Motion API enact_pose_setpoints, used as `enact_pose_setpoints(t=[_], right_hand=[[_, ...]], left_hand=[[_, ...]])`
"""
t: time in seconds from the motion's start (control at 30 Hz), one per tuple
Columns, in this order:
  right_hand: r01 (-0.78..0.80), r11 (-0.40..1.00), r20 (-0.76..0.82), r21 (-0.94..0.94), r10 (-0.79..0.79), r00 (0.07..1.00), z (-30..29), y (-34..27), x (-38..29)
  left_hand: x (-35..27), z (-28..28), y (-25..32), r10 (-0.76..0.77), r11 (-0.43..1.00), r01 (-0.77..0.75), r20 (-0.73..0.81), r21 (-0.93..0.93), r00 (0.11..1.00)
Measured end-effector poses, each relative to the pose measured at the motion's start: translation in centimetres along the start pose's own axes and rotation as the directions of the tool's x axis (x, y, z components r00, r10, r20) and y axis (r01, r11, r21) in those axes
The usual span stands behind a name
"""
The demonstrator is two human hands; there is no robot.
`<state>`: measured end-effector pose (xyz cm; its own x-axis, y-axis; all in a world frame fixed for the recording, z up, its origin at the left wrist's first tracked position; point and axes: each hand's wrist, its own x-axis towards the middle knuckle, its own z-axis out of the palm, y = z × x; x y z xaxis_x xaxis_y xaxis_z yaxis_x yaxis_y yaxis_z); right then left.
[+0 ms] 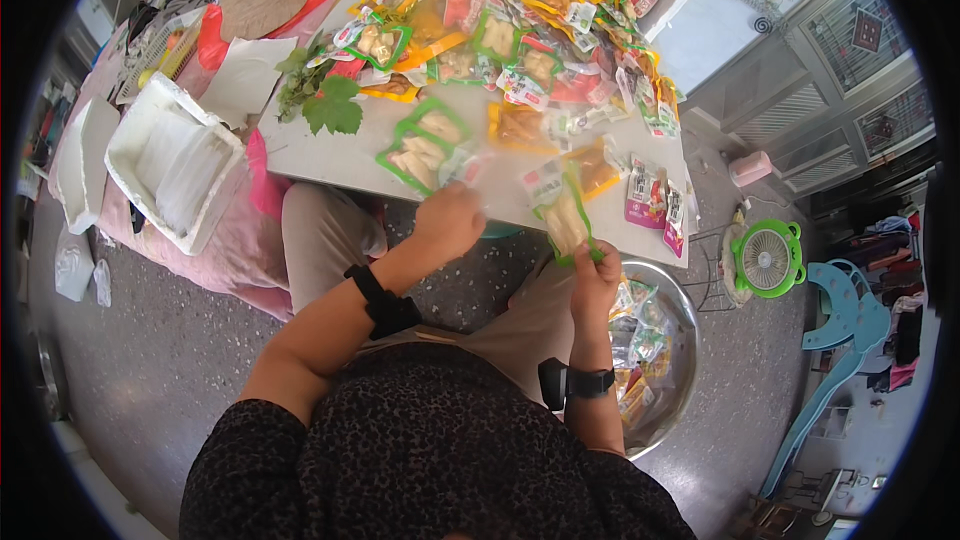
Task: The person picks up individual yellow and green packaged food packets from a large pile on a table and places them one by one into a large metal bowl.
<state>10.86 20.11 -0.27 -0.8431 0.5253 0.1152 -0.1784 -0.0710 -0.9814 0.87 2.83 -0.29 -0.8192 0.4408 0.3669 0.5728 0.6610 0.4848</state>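
My right hand [596, 277] pinches the lower end of a green-edged clear food packet [564, 219], which holds pale pieces and lies tilted over the table's front edge. My left hand [450, 221], slightly blurred, has its fingers curled at the same edge. Just beyond it lie two green-edged packets of pale food [420, 154]; whether its fingers touch one cannot be made out. Orange-edged packets [517, 126] rest behind, and a large heap of mixed sealed food packets [525, 37] covers the far part of the white table [337, 157].
Beside my right leg stands a round metal basin [686, 360] with several packets inside. Purple printed packets [646, 195] lie at the table's right corner. To the left are a foam box [176, 165] and green leaves [334, 105]. A green fan [766, 259] stands at right.
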Motion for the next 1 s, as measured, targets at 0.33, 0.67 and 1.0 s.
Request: enact_pose_setpoints(t=[0.33,0.67,1.0], right_hand=[[0.717,0.283,0.499,-0.636,-0.559,0.663,0.6,0.7,-0.1],[0.473,0.533,0.3,-0.702,-0.381,0.875,1.2,2.2,-1.4],[-0.47,0.811,0.211,0.348,0.421,0.882,1.4,1.0,-1.2]], left_hand=[[0.8,-0.8,-0.4,-0.206,0.945,0.234,0.144,-0.226,0.968],[0.2,0.2,-0.4,-0.086,0.984,0.089,0.029,-0.156,0.996],[-0.1,0.2,0.1,0.003,0.999,-0.003,0.01,-0.043,1.0]])
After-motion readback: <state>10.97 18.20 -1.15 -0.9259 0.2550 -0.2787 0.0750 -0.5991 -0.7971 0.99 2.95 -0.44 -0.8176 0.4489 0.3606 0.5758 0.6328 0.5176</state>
